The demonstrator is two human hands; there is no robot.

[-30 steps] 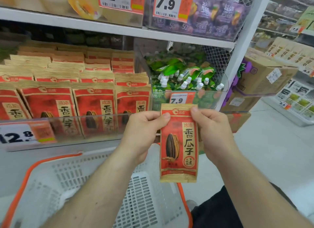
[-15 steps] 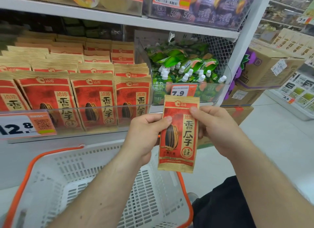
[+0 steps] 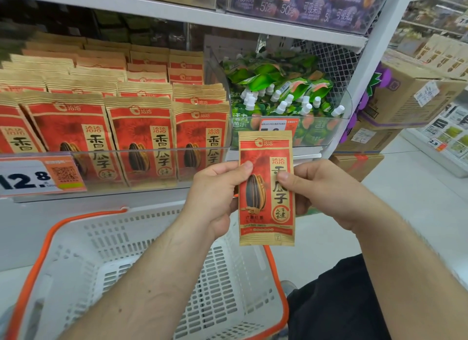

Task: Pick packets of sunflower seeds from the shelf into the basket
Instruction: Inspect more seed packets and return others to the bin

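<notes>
The red-and-gold foil packet of sunflower seeds [image 3: 266,187] is held upright in front of the shelf, above the right rim of the white perforated plastic basket with an orange rim [image 3: 152,263]. Its printed face is toward the camera and its lower edge hangs free, touching nothing.

The left hand [image 3: 215,195] pinches the packet's left edge at mid-height. The thumb lies flat on the printed face with its tip beside the seed picture; the other fingers are curled behind the packet and are hidden there.

The right hand [image 3: 326,190] pinches the packet's right edge at about the same height. The thumb presses on the printed face over the gold label strip; the remaining fingers are folded behind the packet, with their knuckles showing just beside its right edge.

On the white metal shelf [image 3: 273,156] behind the hands, rows of matching red-and-gold seed packets [image 3: 141,137] stand upright behind a clear plastic front rail [image 3: 152,167]. A white-and-orange price tag reading 12.8 [image 3: 38,176] is fixed on that rail at the left. To the right of a clear divider, green drink pouches with white caps [image 3: 283,94] fill the neighbouring section. Brown cardboard cartons [image 3: 405,96] are stacked on the floor beyond the shelf upright.
</notes>
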